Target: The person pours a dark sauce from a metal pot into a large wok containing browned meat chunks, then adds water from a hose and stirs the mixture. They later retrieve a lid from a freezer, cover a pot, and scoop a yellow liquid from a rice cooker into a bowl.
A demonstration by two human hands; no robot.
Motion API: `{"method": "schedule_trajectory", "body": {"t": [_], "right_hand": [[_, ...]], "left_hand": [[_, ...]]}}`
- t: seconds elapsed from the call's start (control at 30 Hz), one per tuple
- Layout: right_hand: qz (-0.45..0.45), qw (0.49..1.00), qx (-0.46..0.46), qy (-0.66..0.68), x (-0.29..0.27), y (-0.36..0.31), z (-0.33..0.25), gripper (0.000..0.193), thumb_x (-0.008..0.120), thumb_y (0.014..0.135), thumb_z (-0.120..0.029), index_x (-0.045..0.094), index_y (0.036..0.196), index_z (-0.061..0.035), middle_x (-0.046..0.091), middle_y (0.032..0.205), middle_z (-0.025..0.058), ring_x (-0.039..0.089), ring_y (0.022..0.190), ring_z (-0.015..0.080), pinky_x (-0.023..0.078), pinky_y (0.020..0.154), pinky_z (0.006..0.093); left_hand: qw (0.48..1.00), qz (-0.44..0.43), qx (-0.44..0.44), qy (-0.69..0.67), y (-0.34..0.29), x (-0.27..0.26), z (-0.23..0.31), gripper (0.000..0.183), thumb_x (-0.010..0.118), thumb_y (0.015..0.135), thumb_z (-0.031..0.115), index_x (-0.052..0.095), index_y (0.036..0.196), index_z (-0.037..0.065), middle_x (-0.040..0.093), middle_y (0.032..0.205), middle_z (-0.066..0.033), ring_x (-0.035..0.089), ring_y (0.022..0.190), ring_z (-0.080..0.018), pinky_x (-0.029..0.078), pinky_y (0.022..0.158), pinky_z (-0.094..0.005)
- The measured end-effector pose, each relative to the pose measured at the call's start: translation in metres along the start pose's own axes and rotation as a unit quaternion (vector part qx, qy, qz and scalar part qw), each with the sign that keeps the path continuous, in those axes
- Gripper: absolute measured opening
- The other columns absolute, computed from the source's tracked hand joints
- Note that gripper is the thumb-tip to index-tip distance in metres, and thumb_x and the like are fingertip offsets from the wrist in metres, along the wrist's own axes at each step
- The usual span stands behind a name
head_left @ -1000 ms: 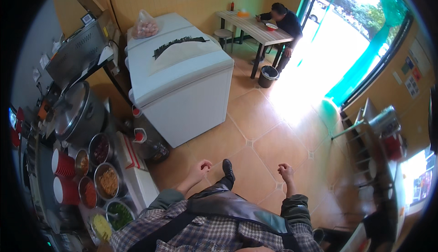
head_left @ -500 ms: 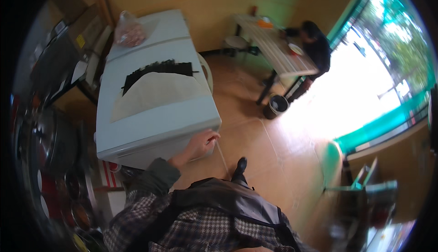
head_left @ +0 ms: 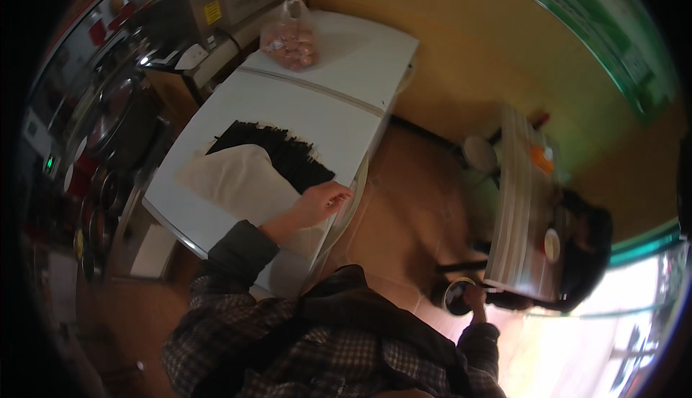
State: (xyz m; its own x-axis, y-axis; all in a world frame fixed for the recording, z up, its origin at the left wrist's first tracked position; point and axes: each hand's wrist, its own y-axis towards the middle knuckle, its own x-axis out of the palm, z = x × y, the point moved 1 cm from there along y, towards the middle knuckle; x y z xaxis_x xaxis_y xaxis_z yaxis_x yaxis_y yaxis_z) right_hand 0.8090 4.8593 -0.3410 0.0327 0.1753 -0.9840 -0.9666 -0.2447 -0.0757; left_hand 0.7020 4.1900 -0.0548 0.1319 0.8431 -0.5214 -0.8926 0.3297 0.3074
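My left hand (head_left: 323, 203) is over the near right part of a white chest-like unit (head_left: 173, 182), its fingers loosely bent and apart, with nothing visible in them. Beside it lies a dark sheet with a ragged edge (head_left: 288, 160), partly covered by a cream cloth (head_left: 231, 174). My right hand (head_left: 476, 301) is out to the right, small and dim. It appears in front of a dark bin (head_left: 455, 295); whether its fingers are bent or straight is unclear.
A clear plastic bag of pinkish round items (head_left: 290, 43) sits at the unit's far end. Pots (head_left: 119, 120) crowd the left side. To the right are a striped table (head_left: 515, 203), a round stool (head_left: 479, 154) and a seated person (head_left: 587, 246) in dark clothes.
My view has turned to the right, and the white unit is closer. My left hand has come over its right side near the dark sheet. My right hand has come into view.
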Motion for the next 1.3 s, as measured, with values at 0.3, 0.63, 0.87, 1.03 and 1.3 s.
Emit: {"method": "schedule_trajectory", "body": {"t": [0.3, 0.63, 0.87, 1.03, 1.3], "right_hand": [[-0.075, 0.754, 0.101, 0.645, -0.051, 0.347, 0.044, 0.018, 0.059, 0.096, -0.019, 0.064, 0.102, -0.0027, 0.062, 0.074, 0.0046, 0.056, 0.055, 0.0119, 0.045, 0.049, 0.0245], [-0.334, 0.613, 0.166, 0.697, -0.050, 0.467, 0.039, 0.018, 0.058, 0.095, -0.016, 0.066, 0.104, -0.0023, 0.065, 0.081, 0.0054, 0.063, 0.069, 0.0141, 0.051, 0.060, 0.0274], [-0.248, 0.627, 0.025, 0.738, -0.125, 0.729, 0.023, 0.018, 0.056, 0.096, -0.013, 0.065, 0.106, -0.0014, 0.064, 0.082, 0.0035, 0.061, 0.069, 0.0111, 0.051, 0.061, 0.0268], [-0.172, 0.727, -0.138, 0.650, -0.191, 0.911, -0.005, 0.017, 0.055, 0.098, -0.013, 0.062, 0.109, -0.0019, 0.062, 0.088, 0.0022, 0.059, 0.075, 0.0090, 0.051, 0.068, 0.0269], [0.034, 0.821, -0.487, 0.297, -0.328, 1.026, -0.095, 0.033, 0.066, 0.077, 0.000, 0.059, 0.109, -0.0039, 0.057, 0.110, 0.0154, 0.054, 0.105, 0.0319, 0.045, 0.091, 0.0411]], "left_hand": [[0.955, 0.245, -0.088, -0.143, 0.206, -0.143, -0.129, 0.050, 0.057, 0.093, 0.007, 0.041, 0.141, 0.013, 0.051, 0.130, -0.0057, 0.052, 0.115, -0.0175, 0.049, 0.082, -0.0315], [0.770, 0.538, -0.084, -0.331, 0.428, -0.310, -0.234, 0.063, 0.055, 0.094, 0.013, 0.025, 0.149, 0.018, 0.056, 0.115, -0.0108, 0.059, 0.093, -0.0215, 0.054, 0.081, -0.0435], [0.673, 0.647, 0.061, -0.353, 0.497, -0.367, -0.282, 0.054, 0.049, 0.089, 0.003, 0.036, 0.141, 0.009, 0.057, 0.104, -0.0128, 0.059, 0.094, -0.0237, 0.052, 0.087, -0.0391], [0.703, 0.651, 0.052, -0.282, 0.448, -0.369, -0.237, 0.033, 0.044, 0.087, 0.001, 0.054, 0.118, 0.002, 0.059, 0.111, -0.0150, 0.059, 0.108, -0.0273, 0.050, 0.090, -0.0365], [0.720, 0.669, 0.017, -0.185, 0.395, -0.368, -0.189, 0.028, 0.045, 0.086, 0.006, 0.056, 0.112, 0.004, 0.060, 0.117, -0.0166, 0.057, 0.118, -0.0294, 0.045, 0.102, -0.0400]]}}
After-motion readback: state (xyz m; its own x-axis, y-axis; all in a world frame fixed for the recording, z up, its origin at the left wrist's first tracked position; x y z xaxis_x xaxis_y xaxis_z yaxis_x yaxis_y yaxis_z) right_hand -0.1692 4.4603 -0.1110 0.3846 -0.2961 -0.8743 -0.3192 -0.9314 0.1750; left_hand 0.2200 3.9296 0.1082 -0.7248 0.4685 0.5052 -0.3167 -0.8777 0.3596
